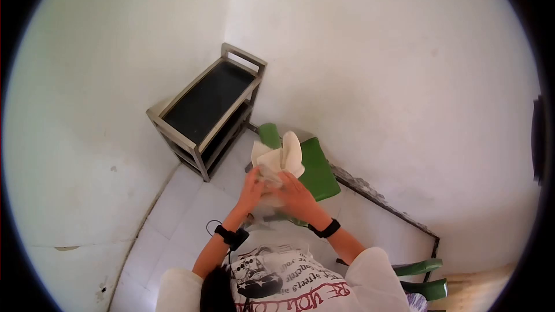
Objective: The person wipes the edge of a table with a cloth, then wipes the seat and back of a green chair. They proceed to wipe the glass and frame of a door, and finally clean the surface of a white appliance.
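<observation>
My left hand (251,189) and my right hand (296,197) are close together in front of my chest. Both have their fingers closed on a thin, see-through plastic wrapping (269,175), slightly blurred. Just beyond the fingertips a cream-coloured, soft-looking item (292,153) sticks up in folded flaps, one tall and rounded on the right, one pointed on the left. Its exact kind I cannot tell. A green chair seat (319,170) is below and behind it, partly covered by the item in this view.
A metal-framed trolley (209,101) with black shelves stands in the corner, ahead to the left. Pale walls (393,69) rise around a tiled floor (167,208). More green chair parts (425,286) show at the lower right. A dark object (538,138) hangs at the right edge.
</observation>
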The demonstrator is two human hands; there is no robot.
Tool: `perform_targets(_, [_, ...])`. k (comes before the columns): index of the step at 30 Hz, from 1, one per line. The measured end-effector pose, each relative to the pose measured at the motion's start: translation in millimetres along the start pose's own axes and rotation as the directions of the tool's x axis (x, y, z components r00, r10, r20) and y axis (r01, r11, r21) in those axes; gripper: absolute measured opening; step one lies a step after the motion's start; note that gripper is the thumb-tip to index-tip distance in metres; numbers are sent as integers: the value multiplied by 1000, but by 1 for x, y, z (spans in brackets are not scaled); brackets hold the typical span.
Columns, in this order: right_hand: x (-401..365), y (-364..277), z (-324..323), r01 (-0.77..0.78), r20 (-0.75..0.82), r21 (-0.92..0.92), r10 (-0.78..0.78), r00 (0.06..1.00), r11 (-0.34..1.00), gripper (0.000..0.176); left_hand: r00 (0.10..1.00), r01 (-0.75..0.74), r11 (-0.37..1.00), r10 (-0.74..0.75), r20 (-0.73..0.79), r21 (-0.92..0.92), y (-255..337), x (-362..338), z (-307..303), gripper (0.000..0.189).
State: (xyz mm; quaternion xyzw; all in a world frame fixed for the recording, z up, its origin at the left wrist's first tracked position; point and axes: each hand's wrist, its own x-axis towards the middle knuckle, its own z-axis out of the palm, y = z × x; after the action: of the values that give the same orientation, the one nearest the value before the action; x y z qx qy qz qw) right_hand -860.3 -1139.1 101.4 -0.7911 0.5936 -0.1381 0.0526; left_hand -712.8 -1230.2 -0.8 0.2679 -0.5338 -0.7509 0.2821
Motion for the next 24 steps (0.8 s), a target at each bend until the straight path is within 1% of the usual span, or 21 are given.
perform_targets(1, [-1, -1, -1, -46, 42, 15, 45, 998, 999, 59, 991, 122, 989, -118, 58, -82, 15, 3, 4, 61])
perform_targets(2, [-2, 1, 1, -93, 80, 30, 90, 993, 995, 63, 989, 114, 993, -114, 96, -4, 19, 4, 8, 63])
perform_targets(4, [-9, 8, 11, -176, 66, 84, 171, 983, 981, 67, 975, 105, 983, -132, 181, 149, 20, -1, 20, 69])
perform_targets(5, [-14, 10, 17, -230, 64, 115, 224, 973, 966, 70, 975, 69, 990, -93, 203, 122, 23, -1, 26, 70])
perform_targets(6, [-17, 9, 23, -300, 29, 170, 299, 954, 939, 68, 971, 37, 995, -58, 232, 94, 27, -1, 32, 71])
perform_targets(8, [-20, 5, 30, -437, -27, 275, 461, 887, 857, 66, 975, -3, 997, -15, 220, 80, 12, 4, 35, 72])
perform_targets(9, [-18, 4, 35, -441, -36, 284, 469, 882, 852, 63, 984, -17, 995, -1, 180, 97, -18, 8, 34, 72])
perform_targets(10, [-14, 2, 41, -445, -46, 287, 477, 878, 848, 60, 990, -34, 993, 18, 142, 110, -23, 11, 34, 72])
perform_targets(11, [-9, 0, 48, -450, -55, 285, 483, 874, 847, 57, 995, 38, 999, -37, 93, -16, -27, 14, 33, 71])
perform_targets(13, [7, 5, 69, -384, -106, 230, 416, 903, 894, 52, 986, 166, 949, -168, 18, -269, -5, 25, 27, 68])
perform_targets(14, [19, 6, 78, -354, -130, 197, 383, 915, 914, 50, 992, 113, 981, -103, 70, -157, -28, 40, 12, 66])
perform_targets(15, [37, 6, 80, -365, -135, 177, 390, 911, 914, 48, 990, 53, 997, -45, 132, -56, -71, 58, -10, 63])
perform_targets(17, [78, 12, 80, -388, -118, 127, 402, 908, 913, 45, 988, 61, 977, -31, 151, -205, -115, 73, -29, 59])
perform_targets(18, [93, 14, 86, -403, -118, 58, 407, 906, 914, 45, 990, 121, 897, -81, 112, -425, -122, 85, -35, 57])
perform_targets(20, [128, 22, 103, -403, -123, -77, 392, 912, 912, 45, 998, 57, 841, -50, 26, -538, -121, 109, -40, 53])
perform_targets(22, [147, 24, 119, -404, -135, -187, 384, 914, 896, 45, 990, -138, 937, 132, -39, -321, -112, 112, -47, 51])
perform_targets(23, [149, 23, 123, -413, -146, -232, 388, 910, 880, 45, 988, -153, 953, 147, -45, -263, -108, 113, -51, 50])
perform_targets(24, [151, 15, 110, -463, -136, 36, 463, 876, 886, 45, 991, -130, 963, 122, -48, -235, -107, 111, -55, 49])
